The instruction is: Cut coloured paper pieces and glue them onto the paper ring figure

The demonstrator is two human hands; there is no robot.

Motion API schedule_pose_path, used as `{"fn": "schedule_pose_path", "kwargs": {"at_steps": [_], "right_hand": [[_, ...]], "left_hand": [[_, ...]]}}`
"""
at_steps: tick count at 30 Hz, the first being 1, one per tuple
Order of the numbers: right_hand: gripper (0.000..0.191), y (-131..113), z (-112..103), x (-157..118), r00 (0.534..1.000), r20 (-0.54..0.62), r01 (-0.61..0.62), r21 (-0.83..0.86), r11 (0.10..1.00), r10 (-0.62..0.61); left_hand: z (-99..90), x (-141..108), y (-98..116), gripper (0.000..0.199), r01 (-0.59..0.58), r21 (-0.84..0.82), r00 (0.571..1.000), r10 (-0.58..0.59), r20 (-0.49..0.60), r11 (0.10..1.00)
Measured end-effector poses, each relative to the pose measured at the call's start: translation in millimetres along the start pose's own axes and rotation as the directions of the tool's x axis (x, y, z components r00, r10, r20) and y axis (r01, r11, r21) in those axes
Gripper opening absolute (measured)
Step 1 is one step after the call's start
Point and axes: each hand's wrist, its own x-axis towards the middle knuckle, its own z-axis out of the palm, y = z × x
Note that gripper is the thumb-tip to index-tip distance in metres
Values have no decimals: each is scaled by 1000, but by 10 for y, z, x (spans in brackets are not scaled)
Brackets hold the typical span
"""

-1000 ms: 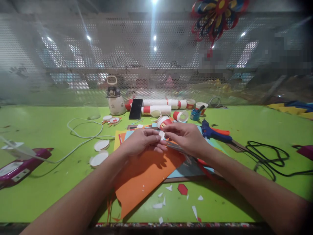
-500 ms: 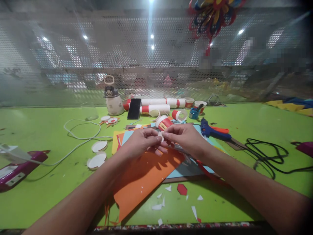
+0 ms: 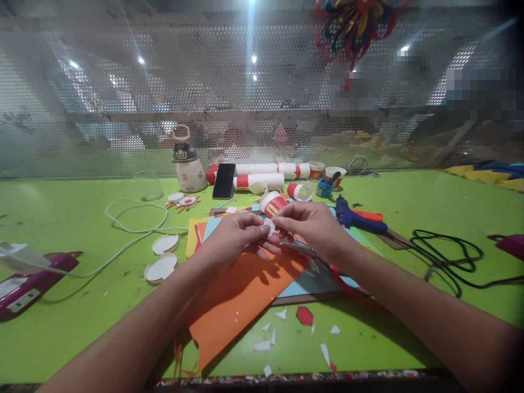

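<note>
A small white piece is pinched between thumb and forefinger of the left hand, whose other fingers are loosely curled. The piece's right side is gripped by the right hand, its thumb and forefinger held narrowly together. Whether the scissors below are also held by the right hand cannot be told. Beneath the hands, an orange sheet is spread towards the front edge of the green surface. A red-and-white cup is seen just beyond them; a blue glue gun is placed to the right.
</note>
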Motion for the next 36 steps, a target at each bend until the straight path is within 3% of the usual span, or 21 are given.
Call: {"fn": "schedule_pose_path", "kwargs": {"at_steps": [5,17,28,36], "right_hand": [[16,13,-39,34,996,35,-82,160,984,78],[22,14,-97,80,988,76,-154,312,938,137],[18,60,-65,86,985,62,-174,289,941,163],[23,62,-49,72,986,14,-167,228,959,169]], "left_hand": [[12,2,8,13,6,-22,1000,-6,2,1000],[-4,21,-3,10,44,-64,998,-47,-33,997],[-39,43,-25,7,84,-107,996,-82,20,991],[-33,56,-18,12,90,-125,995,-95,-34,988]]}}
